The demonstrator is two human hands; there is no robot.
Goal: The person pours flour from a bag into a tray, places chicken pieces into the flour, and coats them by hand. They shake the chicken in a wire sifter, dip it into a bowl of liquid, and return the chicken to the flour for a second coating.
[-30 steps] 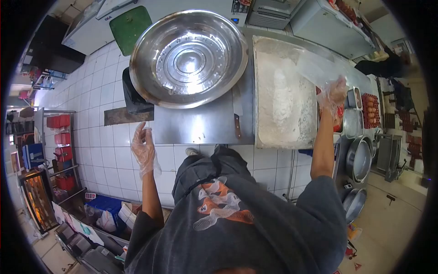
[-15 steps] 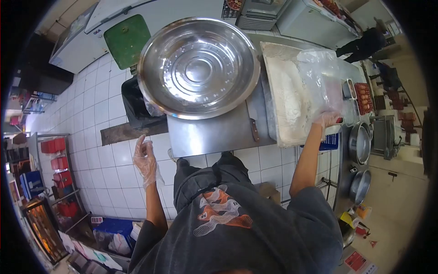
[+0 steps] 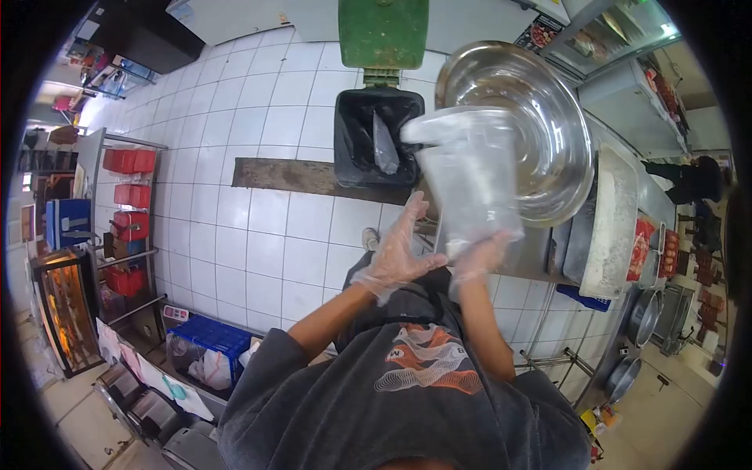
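My right hand (image 3: 480, 260), in a clear plastic glove, is closed on the lower end of a clear plastic bag (image 3: 474, 176). The bag is blurred by motion and covers part of a big steel basin (image 3: 570, 145). Beside it, my left hand (image 3: 398, 254), gloved too, has its fingers spread and thumb pointing toward the right hand; nothing is in it. Ahead of my left hand stands a black-lined trash bin (image 3: 348, 145) with its green lid (image 3: 384, 35) swung up. Crumpled clear plastic (image 3: 384, 145) lies inside the bin.
Right of the basin, a floury tray (image 3: 611, 223) and an egg tray (image 3: 671, 251) line the counter. Steel bowls (image 3: 646, 317) stand farther right. A shelf with red boxes (image 3: 129, 227) is on the left. A person in dark clothes (image 3: 693, 180) is at far right.
My view has turned left toward the bin. My right hand has lifted the plastic bag off the floury tray and brought it over beside my left hand.
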